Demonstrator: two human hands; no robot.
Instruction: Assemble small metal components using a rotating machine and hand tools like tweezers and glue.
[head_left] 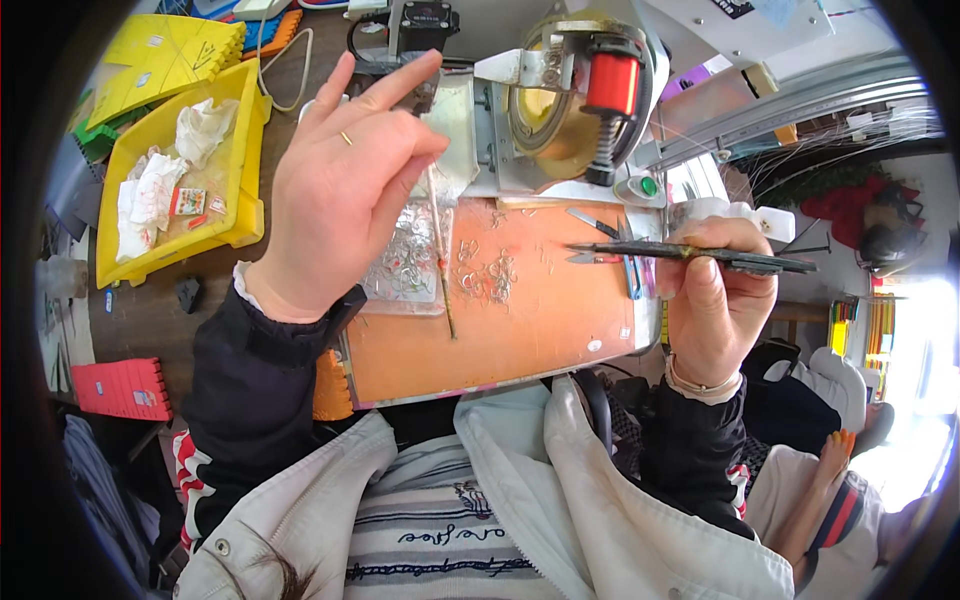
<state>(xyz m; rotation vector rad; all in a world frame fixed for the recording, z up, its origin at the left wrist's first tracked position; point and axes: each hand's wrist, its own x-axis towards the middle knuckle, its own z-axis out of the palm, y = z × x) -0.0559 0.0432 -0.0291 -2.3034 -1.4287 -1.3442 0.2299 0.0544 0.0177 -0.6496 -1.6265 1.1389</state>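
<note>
My left hand is raised over the left side of the orange work mat. Its thumb and index finger are pinched together, the other fingers lifted; whatever lies between the tips is too small to make out. Just below the pinch, a thin stick slants across the edge of a clear tray full of small metal rings. More loose metal rings lie on the mat beside it. In my right hand is a pair of dark tweezers, held nearly level, tips pointing left.
Beyond the mat stands a machine with a red wire spool. Blue-handled cutters lie behind the tweezers. A yellow bin with white cloths stands left, near a red toothed plastic piece. Another person's hand shows at lower right.
</note>
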